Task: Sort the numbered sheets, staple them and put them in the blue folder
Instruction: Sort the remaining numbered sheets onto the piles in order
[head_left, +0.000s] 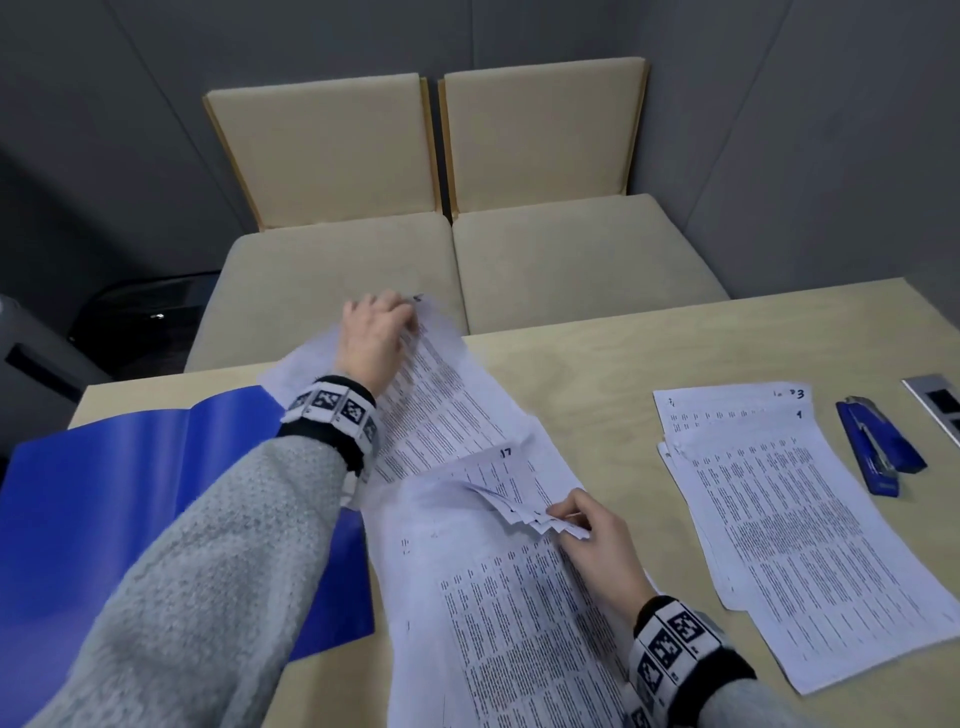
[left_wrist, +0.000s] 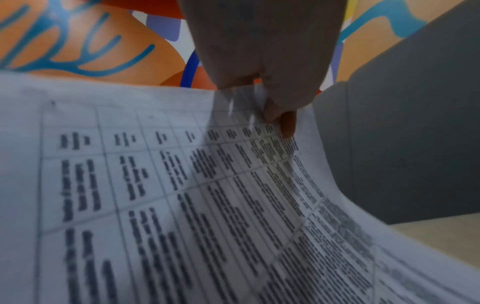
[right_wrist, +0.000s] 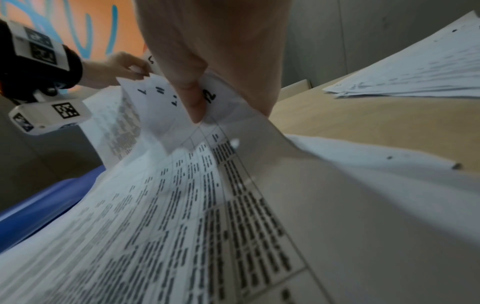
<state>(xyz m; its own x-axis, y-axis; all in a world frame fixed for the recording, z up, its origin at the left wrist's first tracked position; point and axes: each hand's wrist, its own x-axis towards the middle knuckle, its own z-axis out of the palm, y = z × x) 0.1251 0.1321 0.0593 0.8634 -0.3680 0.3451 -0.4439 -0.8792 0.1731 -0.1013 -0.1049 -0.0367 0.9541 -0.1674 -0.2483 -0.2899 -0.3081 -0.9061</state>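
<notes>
Sorting stage: two paper groups, one folder, one stapler.
My left hand (head_left: 375, 338) pinched one lifted sheet (head_left: 447, 395); my right hand (head_left: 597, 540) pinched fanned corners of the unsorted stack (head_left: 509, 623). Blue folder (head_left: 130, 493) lay under my left forearm; sorted pile (head_left: 779, 519) and stapler (head_left: 878, 447) lay beyond my right hand.

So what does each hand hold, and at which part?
Left hand pinches one sheet at its far top corner. Right hand pinches the fanned corners of the stack.

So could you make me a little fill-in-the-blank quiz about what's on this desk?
1. The open folder is coloured ____.
2. The stapler lies on the ____ side of the table.
3. The left hand pinches a ____.
4. The top sheet of the sorted pile bears the number ____.

Missing words: blue; right; sheet; 1
</notes>
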